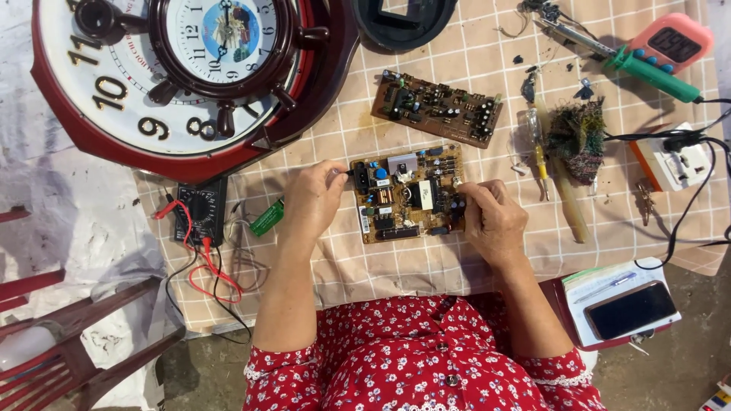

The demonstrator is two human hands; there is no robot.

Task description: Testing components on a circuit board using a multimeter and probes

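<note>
**Two hands grip a circuit board on the checked cloth**

A tan power-supply circuit board (407,192) lies flat near the middle of the checked tablecloth (472,259), held at both ends. The left hand (314,199) is curled closed, pinching the board's edge at 9 o'clock, fingertips beside a black connector. The right hand (493,217) is closed over the board's corner at 4 o'clock, fingers pressing among the dark capacitors there.

At 12 o'clock from the held board, a little apart, sits a second, browner circuit board (438,107), tilted slightly. At 10 o'clock stands a large red-rimmed wall clock (183,76) with a ship's-wheel centre, overlapping the cloth's edge. At 9 o'clock, beyond the left hand, a green component (266,218) lies beside a black multimeter (201,211) with red leads (209,270).

At 2 o'clock rests a green-handled soldering iron (651,74), next to a pink digital timer (671,42). At 3 o'clock are a tangle of fibres (576,137) and a white power strip (675,164). At 4 o'clock, a smartphone (631,309) lies on a notebook (601,283).
</note>
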